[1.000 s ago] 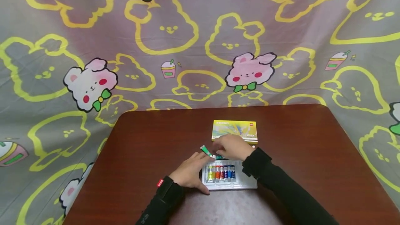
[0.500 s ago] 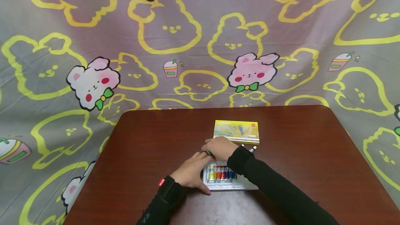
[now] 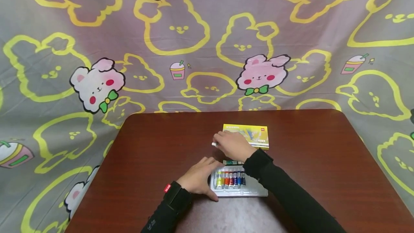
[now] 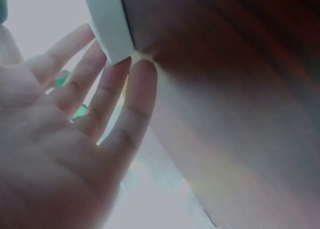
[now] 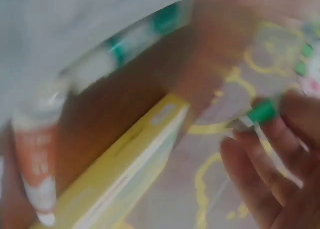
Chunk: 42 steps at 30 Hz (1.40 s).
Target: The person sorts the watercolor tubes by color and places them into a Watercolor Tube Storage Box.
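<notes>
Okay, so the right hand (image 3: 235, 144) has a green paint tube (image 5: 263, 111) pinched at its fingertips, near the yellow box (image 3: 260, 137). Left hand (image 3: 198, 177) just rests against the white tray (image 3: 255, 190), fingers pretty straight.

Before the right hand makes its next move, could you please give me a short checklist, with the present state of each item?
1. Grip on the green tube: ok, the right hand holds it.
2. Support from the left hand: ok, it touches the left end of the tray.
3. Order in the row of tubes: ok, they lie side by side in the tray.
4. Free strip between tray and yellow box: not ok, a teal tube lies there.
5. Full sight of the tray: not ok, the right sleeve covers part of it in the head view.
6. Whether the green tube is closed: cannot tell, blurred.
</notes>
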{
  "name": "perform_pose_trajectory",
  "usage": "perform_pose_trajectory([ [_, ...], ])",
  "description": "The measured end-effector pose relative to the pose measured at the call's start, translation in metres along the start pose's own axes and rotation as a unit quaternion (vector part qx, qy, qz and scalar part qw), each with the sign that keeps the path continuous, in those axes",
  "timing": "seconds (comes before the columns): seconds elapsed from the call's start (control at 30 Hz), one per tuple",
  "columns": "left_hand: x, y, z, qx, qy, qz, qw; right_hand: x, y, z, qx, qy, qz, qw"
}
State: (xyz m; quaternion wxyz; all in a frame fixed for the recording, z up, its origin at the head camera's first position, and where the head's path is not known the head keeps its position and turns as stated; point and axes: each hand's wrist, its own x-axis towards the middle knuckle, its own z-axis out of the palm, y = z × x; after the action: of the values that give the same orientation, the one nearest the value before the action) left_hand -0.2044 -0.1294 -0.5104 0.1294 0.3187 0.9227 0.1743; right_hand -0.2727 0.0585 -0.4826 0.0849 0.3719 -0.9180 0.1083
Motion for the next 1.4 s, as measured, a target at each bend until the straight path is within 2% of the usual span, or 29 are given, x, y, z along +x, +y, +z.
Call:
perform_pose_trajectory([
  [0.07, 0.000, 0.000, 0.000, 0.004, 0.003, 0.001, 1.0000, -0.006, 0.003, -0.008, 0.094, 0.018, 0.045, 0.9944],
  [0.1, 0.000, 0.000, 0.000, 0.004, 0.004, 0.002, 1.0000, -0.010, 0.004, -0.011, 0.149, 0.025, 0.066, 0.9863],
  [0.2, 0.001, -0.001, 0.001, 0.003, 0.005, 0.000, 1.0000, -0.022, 0.010, -0.017, 0.289, 0.056, 0.116, 0.9485],
  [0.27, 0.001, -0.002, 0.001, 0.001, 0.004, -0.004, 1.0000, -0.031, 0.014, -0.019, 0.375, 0.074, 0.135, 0.9141],
  [0.33, 0.001, -0.002, 0.002, 0.001, 0.002, -0.007, 1.0000, -0.041, 0.017, -0.020, 0.430, 0.085, 0.143, 0.8876],
  [0.43, 0.001, -0.002, 0.002, 0.001, -0.002, -0.011, 0.9999, -0.055, 0.021, -0.022, 0.488, 0.084, 0.143, 0.8568],
  [0.53, 0.000, -0.002, 0.002, 0.000, -0.003, -0.013, 0.9999, -0.068, 0.023, -0.025, 0.512, 0.082, 0.130, 0.8448],
  [0.6, 0.000, -0.001, 0.002, 0.000, -0.003, -0.014, 0.9999, -0.075, 0.023, -0.027, 0.521, 0.083, 0.123, 0.8404],
  [0.63, 0.000, -0.001, 0.002, -0.001, -0.003, -0.015, 0.9999, -0.078, 0.023, -0.027, 0.533, 0.081, 0.116, 0.8345],
  [0.87, 0.000, -0.001, 0.001, -0.003, -0.002, -0.015, 0.9999, -0.095, 0.021, -0.028, 0.547, 0.082, 0.127, 0.8237],
  [0.9, 0.000, -0.001, 0.001, -0.003, -0.001, -0.014, 0.9999, -0.096, 0.021, -0.028, 0.553, 0.082, 0.125, 0.8198],
  [0.97, 0.000, -0.001, 0.001, -0.005, -0.003, -0.016, 0.9999, -0.098, 0.020, -0.027, 0.568, 0.080, 0.123, 0.8097],
  [1.07, 0.000, -0.001, 0.001, -0.006, -0.004, -0.019, 0.9998, -0.100, 0.022, -0.027, 0.607, 0.075, 0.113, 0.7829],
  [1.2, 0.001, 0.000, 0.001, -0.007, -0.003, -0.019, 0.9998, -0.101, 0.026, -0.027, 0.638, 0.068, 0.111, 0.7589],
  [1.3, 0.001, 0.000, 0.001, -0.007, -0.002, -0.017, 0.9998, -0.102, 0.028, -0.026, 0.643, 0.066, 0.110, 0.7553],
  [1.4, 0.001, 0.000, 0.002, -0.007, -0.001, -0.018, 0.9998, -0.103, 0.028, -0.024, 0.633, 0.071, 0.114, 0.7622],
])
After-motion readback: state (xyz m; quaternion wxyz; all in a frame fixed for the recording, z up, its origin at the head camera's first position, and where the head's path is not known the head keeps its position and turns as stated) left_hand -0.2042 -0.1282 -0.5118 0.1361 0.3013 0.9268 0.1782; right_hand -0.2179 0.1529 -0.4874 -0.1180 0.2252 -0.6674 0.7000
